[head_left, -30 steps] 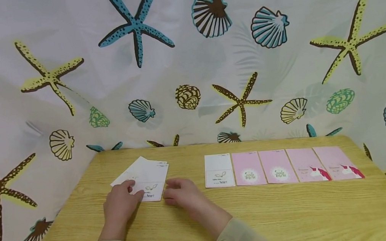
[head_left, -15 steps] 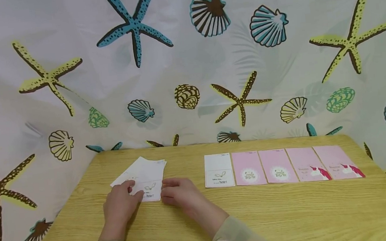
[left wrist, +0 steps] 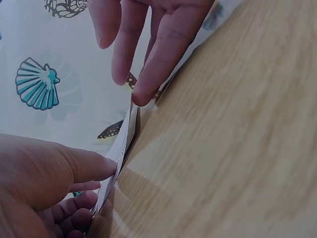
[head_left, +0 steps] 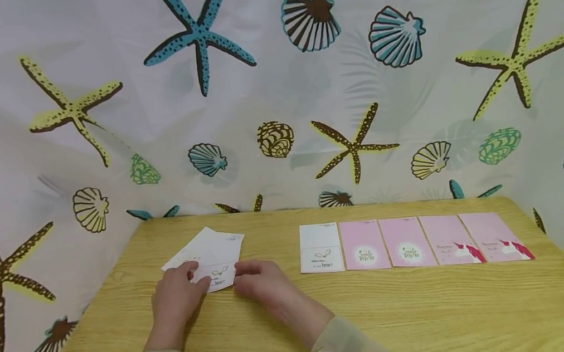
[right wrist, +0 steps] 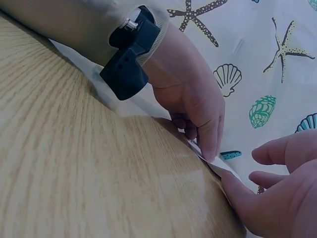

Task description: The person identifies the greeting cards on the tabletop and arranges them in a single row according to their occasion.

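Note:
In the head view, two white cards lie fanned over each other at the table's left. The upper one bears a winged drawing and the word "heart". My left hand grips the cards at their lower left, thumb on the upper face and other fingers curled. My right hand is at the right edge of the upper card, its thumb touching that edge and its fingers fairly straight, as the left wrist view shows. Between the hands the card edge bows slightly above the table.
Right of the hands, a row on the wooden table holds a white card, pink "Smile More" cards and pink unicorn cards. A curtain printed with starfish and shells hangs behind the table.
My right hand has shifted slightly left, and the upper white card has moved and turned with it, overlapping the lower card more. My left hand stays almost in place.

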Tool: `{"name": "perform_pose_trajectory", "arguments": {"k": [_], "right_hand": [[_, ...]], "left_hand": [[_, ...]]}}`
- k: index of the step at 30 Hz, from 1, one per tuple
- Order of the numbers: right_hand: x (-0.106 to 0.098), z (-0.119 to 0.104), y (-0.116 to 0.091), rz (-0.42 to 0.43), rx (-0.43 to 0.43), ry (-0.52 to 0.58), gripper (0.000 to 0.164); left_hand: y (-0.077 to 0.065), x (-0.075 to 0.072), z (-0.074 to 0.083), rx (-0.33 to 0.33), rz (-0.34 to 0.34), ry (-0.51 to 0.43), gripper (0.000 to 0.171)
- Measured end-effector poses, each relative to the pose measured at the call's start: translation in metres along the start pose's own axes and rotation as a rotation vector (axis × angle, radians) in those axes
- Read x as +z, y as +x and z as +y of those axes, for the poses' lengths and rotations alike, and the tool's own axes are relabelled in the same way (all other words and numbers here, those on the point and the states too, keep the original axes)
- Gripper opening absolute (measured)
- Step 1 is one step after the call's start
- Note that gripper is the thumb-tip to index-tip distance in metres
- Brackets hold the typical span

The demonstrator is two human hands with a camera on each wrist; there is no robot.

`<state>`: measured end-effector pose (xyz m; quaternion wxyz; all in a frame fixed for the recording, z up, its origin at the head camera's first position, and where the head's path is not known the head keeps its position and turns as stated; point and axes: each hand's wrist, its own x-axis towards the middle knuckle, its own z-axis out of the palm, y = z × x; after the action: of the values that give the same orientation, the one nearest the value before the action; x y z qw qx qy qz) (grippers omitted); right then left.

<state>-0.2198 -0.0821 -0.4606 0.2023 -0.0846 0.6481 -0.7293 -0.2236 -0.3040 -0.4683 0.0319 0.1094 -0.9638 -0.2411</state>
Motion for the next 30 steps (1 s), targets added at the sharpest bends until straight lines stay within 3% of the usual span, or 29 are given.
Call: {"name": "perform_pose_trajectory", "arguments": {"k": [13,21,30], "right_hand": [[0.007,0.005,0.007,-0.005,0.066,0.185,0.042],[0.007,0.004,0.003,0.020,0.039,0.175,0.044],[-0.004,-0.001,-0.002,0.054,-0.024,0.101,0.041]], "left_hand": [[0.001,-0.003,-0.001,-0.008,-0.024,-0.043,0.054],[-0.003,-0.010,0.005,-0.055,-0.037,-0.120,0.054],[-0.009,-0.017,0.018,-0.004,0.001,-0.150,0.050]]}}
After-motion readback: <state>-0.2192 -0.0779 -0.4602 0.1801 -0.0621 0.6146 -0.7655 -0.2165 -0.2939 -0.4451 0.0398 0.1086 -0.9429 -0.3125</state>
